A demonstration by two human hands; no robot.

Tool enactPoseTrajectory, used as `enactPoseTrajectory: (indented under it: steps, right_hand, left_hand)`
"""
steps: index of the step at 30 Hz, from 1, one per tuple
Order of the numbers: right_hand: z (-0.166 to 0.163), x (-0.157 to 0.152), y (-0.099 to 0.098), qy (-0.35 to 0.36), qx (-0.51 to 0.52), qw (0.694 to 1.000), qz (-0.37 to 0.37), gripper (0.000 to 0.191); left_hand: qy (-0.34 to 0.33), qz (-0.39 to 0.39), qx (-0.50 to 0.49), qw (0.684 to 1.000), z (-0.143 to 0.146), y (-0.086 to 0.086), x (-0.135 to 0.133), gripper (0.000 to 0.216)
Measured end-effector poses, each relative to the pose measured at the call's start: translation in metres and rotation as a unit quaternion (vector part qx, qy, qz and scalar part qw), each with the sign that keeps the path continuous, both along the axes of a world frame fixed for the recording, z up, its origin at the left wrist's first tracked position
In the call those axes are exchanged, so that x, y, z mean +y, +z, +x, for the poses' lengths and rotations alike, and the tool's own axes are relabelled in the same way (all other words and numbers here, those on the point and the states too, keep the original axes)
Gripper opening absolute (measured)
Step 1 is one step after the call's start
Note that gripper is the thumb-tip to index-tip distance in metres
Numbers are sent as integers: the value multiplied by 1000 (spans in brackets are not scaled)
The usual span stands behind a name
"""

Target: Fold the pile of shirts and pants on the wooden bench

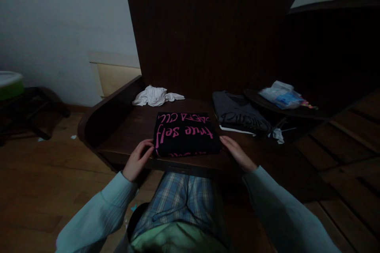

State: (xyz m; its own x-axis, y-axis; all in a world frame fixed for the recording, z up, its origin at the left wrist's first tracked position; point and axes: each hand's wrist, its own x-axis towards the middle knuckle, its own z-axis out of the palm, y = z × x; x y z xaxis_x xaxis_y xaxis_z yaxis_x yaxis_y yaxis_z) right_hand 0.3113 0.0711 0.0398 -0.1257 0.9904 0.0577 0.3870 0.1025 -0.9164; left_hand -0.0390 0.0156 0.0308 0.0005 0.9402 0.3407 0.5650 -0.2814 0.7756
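A folded black shirt with pink lettering (185, 134) lies on the dark wooden desk (124, 134) in front of me. My left hand (137, 160) touches the shirt's left edge, fingers curled against the fabric. At the shirt's right edge rests my right hand (237, 152), its fingers stretched out flat beside the fabric. Both arms wear pale long sleeves.
A crumpled white cloth (156, 96) lies at the desk's back left. A stack of folded dark grey garments (239, 116) sits at the right, with a plastic bag (282, 95) on a raised ledge beyond. A green-and-white tub (10, 83) stands on a low stool at far left.
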Motion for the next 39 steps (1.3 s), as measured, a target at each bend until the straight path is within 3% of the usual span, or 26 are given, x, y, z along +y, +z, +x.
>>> enactPoseTrajectory:
  steps: [3, 8, 13, 18, 22, 26, 29, 32, 36, 39]
  right_hand:
    - [-4, -16, -4, 25, -15, 999, 26, 44]
    - [-14, -17, -11, -58, -14, 988, 141, 38]
    - [-15, -19, -4, 16, 39, 998, 38, 41]
    - [-11, -22, 6, 72, 52, 996, 8, 39]
    - [-9, -20, -1, 46, 77, 996, 21, 38]
    - [-10, -19, -9, -13, 130, 991, 15, 42]
    - [-10, -19, -7, 3, 142, 990, -11, 44]
    - [-8, -20, -2, 56, 115, 992, -22, 44]
    - [1, -19, -1, 133, 41, 990, -20, 53]
    - [6, -18, -7, 133, 8, 991, 14, 50]
  left_hand:
    - [-35, 27, 35, 998, 14, -3, -14, 40]
    - [14, 94, 67, 993, 25, -3, -10, 40]
    - [16, 125, 57, 990, 27, 6, -9, 30]
    - [9, 54, 19, 998, 27, 3, -5, 29]
    - [-38, 34, 13, 999, 26, -3, -3, 31]
    - [-17, 34, -72, 997, 21, -2, -2, 27]
    - [-20, -7, -98, 995, 18, 2, -2, 27]
    - [-47, -28, -65, 996, 19, 5, -5, 29]
    - [-65, 28, 5, 997, 20, 4, -9, 25]
    - [-74, 53, 63, 994, 18, 0, -9, 25]
